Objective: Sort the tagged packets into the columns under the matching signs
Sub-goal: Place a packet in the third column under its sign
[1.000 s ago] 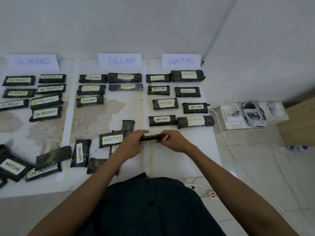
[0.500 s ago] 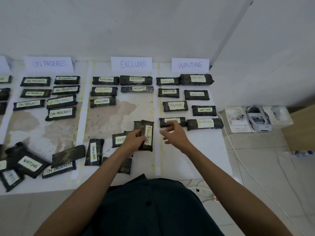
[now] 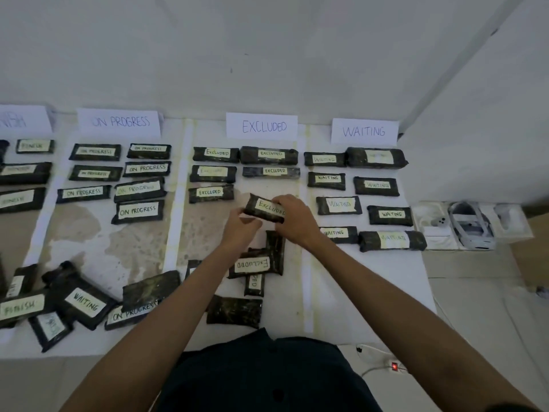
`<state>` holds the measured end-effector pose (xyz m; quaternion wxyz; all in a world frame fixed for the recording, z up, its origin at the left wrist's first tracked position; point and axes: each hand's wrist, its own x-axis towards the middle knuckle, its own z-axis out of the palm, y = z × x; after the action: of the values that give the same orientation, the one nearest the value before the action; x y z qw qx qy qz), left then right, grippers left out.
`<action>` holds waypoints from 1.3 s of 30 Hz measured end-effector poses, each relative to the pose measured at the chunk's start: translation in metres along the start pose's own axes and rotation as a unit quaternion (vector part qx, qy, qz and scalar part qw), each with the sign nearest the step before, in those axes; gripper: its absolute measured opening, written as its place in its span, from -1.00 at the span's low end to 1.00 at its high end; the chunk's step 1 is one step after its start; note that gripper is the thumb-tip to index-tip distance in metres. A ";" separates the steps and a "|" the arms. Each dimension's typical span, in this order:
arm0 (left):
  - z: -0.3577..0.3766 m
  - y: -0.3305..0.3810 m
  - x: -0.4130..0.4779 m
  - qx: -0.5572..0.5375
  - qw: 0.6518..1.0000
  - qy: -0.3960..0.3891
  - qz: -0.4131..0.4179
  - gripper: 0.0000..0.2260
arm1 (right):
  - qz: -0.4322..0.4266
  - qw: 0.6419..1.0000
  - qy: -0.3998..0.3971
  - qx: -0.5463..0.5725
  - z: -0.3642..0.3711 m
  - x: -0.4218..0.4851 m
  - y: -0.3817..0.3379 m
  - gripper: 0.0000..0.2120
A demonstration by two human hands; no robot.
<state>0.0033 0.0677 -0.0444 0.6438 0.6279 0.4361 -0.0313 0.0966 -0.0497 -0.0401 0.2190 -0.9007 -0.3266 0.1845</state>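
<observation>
A dark packet tagged EXCLUDED (image 3: 265, 207) is held between both hands in the column under the EXCLUDED sign (image 3: 262, 126). My left hand (image 3: 240, 230) grips its lower left end and my right hand (image 3: 294, 217) grips its right end. It lies tilted, just below the sorted EXCLUDED packets (image 3: 211, 193). Signs ON PROGRESS (image 3: 119, 122) and WAITING (image 3: 364, 131) head neighbouring columns of sorted packets. Unsorted packets lie near me: an EXCLUDED one (image 3: 252, 264), a WAITING one (image 3: 84, 303) and an ON PROGRESS one (image 3: 133, 313).
The white sheet (image 3: 356, 292) ends at the right, where a white tray with a headset (image 3: 471, 226) sits on the floor. A power strip with a red light (image 3: 393, 366) and cables lie by my right forearm. A wall rises behind the signs.
My left hand carried the EXCLUDED packet up the column and turned it roughly level. My right hand left the WAITING column and came onto the packet's right end.
</observation>
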 end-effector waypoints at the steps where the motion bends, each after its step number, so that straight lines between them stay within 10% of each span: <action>1: -0.004 0.003 0.009 0.027 0.999 0.013 0.013 -0.50 | -0.001 1.000 -0.008 -0.011 -0.002 0.014 0.004 -0.50; 9: -0.010 0.020 0.055 0.190 0.977 -0.020 0.098 -0.74 | -0.040 0.995 -0.073 -0.047 0.002 0.083 0.022 -0.53; 23: -0.031 -0.004 0.032 0.284 0.945 -0.057 0.153 -0.56 | -0.030 0.995 -0.092 -0.031 0.007 0.033 0.018 -0.51; 30: -0.054 -0.055 -0.023 0.525 0.811 -0.151 0.207 -0.41 | -0.060 0.978 -0.188 -0.060 0.024 -0.035 -0.010 -0.44; 39: -0.070 -0.060 -0.022 0.447 0.860 -0.094 0.228 -0.49 | 0.028 0.966 -0.250 -0.055 0.038 -0.041 -0.043 -0.77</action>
<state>-0.0822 0.1027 -0.0666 0.3211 0.9243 0.1571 -0.1337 0.0271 -0.0376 -0.0419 0.0752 -0.8455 -0.3553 0.3914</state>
